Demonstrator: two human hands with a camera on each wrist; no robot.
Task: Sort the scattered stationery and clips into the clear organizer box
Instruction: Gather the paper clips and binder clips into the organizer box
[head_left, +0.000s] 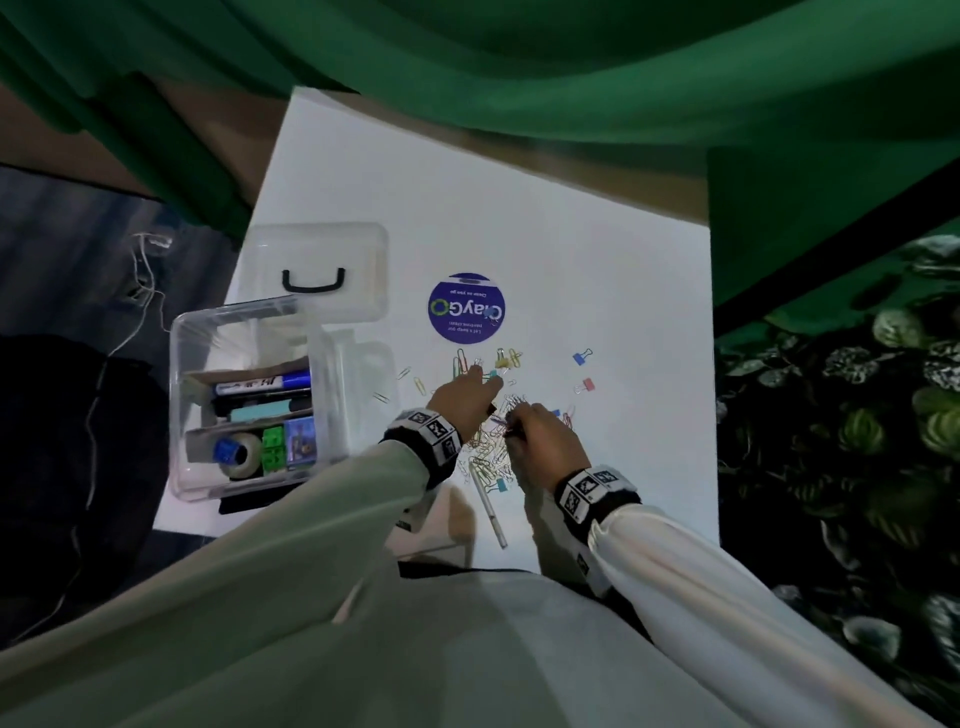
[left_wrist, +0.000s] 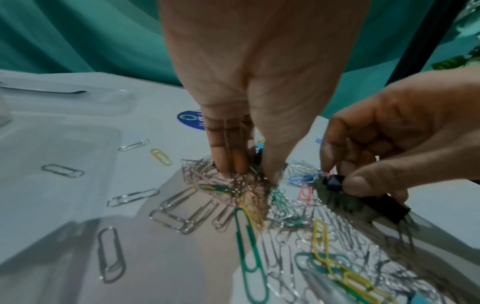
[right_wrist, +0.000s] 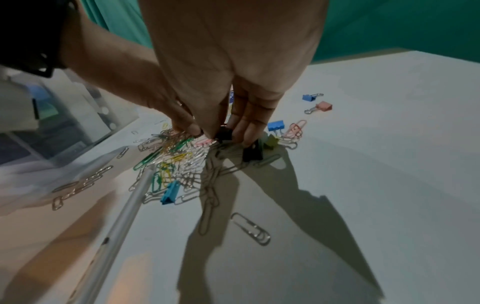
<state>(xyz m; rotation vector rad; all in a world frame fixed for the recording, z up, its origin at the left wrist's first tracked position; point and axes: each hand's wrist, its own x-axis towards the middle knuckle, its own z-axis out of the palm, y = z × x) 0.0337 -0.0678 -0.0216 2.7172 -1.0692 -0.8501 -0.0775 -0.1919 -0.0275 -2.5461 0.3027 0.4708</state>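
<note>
I see the right hand (left_wrist: 389, 144) pinching a black binder clip (left_wrist: 335, 182) in thumb and fingers, the left hand (left_wrist: 241, 98) with fingertips bunched in the paper clip pile (left_wrist: 244, 195). Left of the fingers — organizer box (head_left: 179, 395), open, holding markers (head_left: 262, 383), tape (head_left: 244, 454), green blocks (head_left: 272, 449); its lid (head_left: 317, 249) lies beyond.

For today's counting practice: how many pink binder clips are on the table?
1. The pink binder clip lies on the white table, off to the right of the paper-clip pile, beside a blue binder clip. More may be hidden in the pile.
</note>
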